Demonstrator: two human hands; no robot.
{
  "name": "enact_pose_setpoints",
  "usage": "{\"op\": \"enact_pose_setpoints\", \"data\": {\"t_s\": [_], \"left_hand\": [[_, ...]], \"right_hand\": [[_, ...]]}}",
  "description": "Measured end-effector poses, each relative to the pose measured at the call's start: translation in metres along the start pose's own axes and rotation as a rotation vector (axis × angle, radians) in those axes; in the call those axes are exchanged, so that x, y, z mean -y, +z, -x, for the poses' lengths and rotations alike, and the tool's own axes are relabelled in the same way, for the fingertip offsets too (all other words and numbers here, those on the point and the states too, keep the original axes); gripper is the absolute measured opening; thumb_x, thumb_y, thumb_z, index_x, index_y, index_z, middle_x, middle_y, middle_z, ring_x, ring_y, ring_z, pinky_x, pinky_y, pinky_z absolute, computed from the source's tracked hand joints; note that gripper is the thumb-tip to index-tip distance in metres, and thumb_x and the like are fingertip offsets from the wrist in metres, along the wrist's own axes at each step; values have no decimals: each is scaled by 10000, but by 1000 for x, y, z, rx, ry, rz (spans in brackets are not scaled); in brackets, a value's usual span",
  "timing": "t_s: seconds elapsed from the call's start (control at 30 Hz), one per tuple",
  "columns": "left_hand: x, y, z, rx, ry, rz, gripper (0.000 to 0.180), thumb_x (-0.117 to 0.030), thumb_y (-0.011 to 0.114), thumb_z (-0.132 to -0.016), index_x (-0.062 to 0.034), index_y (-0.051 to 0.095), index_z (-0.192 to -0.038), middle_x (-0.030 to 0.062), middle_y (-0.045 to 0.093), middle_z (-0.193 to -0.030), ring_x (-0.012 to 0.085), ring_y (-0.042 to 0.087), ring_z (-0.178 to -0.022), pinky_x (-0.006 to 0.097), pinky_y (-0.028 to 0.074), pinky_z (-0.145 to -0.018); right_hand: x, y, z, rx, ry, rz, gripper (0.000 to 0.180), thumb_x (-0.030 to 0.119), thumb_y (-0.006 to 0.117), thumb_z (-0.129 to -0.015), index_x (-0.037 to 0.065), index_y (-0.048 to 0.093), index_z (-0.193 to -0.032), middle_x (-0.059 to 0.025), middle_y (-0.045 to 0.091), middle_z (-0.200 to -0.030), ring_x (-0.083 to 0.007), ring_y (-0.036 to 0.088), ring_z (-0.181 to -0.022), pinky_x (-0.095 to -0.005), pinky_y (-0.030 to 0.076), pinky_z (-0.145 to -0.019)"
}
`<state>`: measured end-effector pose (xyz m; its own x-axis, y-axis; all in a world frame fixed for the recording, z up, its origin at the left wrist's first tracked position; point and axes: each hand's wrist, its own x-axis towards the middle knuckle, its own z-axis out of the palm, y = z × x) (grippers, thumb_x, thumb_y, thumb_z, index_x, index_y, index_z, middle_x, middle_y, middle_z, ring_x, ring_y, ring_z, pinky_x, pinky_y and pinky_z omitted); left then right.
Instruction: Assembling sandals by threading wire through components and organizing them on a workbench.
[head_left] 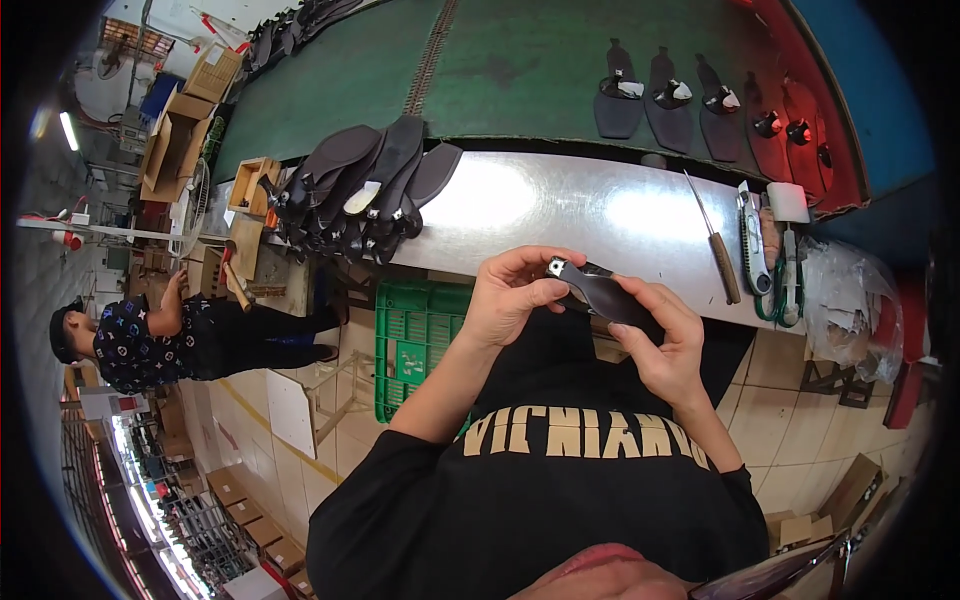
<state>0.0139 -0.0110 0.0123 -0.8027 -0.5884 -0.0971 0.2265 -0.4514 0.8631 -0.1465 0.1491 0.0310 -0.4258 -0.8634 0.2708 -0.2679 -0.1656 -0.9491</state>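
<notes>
Both hands grip black insole (600,292): left hand (510,295) at toe, right hand (665,345) at heel, above bench edge (560,262)

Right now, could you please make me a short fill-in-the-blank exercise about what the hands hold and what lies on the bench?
1. Both hands, the left hand and the right hand, hold one dark ____.
2. The plastic crate under the metal bench is ____ in colour.
3. The pile of dark soles lies on the bench to the person's ____.

Missing words: shoe sole; green; left
</notes>
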Motion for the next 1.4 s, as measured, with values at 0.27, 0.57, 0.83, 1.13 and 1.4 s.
{"op": "enact_pose_setpoints", "data": {"t_s": [0.27, 0.57, 0.83, 1.13, 1.4], "left_hand": [[1, 0, 2, -5, 22, -29, 316, 53, 699, -813, -4, 671, -1123, 124, 694, -1122, 140, 675, -917, 239, 589, -678], [5, 4, 3, 49, 210, -216, 329, 98, 683, -814, 30, 684, -1136, 153, 688, -1138, 154, 673, -946, 215, 556, -745], [-4, -3, 2, 228, 136, -235, 371, 156, 624, -790, 37, 698, -1133, 247, 635, -1236, 241, 678, -1040, 276, 582, -807], [2, 4, 4, 283, 240, -422, 400, 151, 606, -780, 28, 692, -1151, 246, 617, -1272, 239, 664, -1084, 284, 580, -842], [8, 18, 5, 84, 0, -319, 422, 78, 507, -908, -34, 611, -1302, 148, 569, -1376, 190, 622, -1140, 256, 596, -796]], "right_hand": [[1, 0, -1, 16, -21, 29, 436, -52, 685, -773, -4, 650, -1204, -135, 679, -967, -210, 659, -847, -287, 504, -761], [8, -1, -5, 34, -123, 179, 442, -70, 686, -747, 14, 662, -1180, -141, 664, -924, -262, 647, -783, -319, 506, -695], [15, -9, -8, 45, -165, 260, 429, -38, 710, -729, 23, 668, -1152, -137, 659, -910, -292, 640, -771, -355, 514, -681], [10, -13, -5, 116, -183, 371, 442, 21, 745, -709, 21, 659, -1142, -126, 653, -885, -309, 630, -765, -375, 508, -669], [-14, -4, -1, 40, 74, 80, 274, 33, 692, -796, -1, 658, -1066, -151, 662, -890, -310, 658, -770, -351, 510, -680]]}}
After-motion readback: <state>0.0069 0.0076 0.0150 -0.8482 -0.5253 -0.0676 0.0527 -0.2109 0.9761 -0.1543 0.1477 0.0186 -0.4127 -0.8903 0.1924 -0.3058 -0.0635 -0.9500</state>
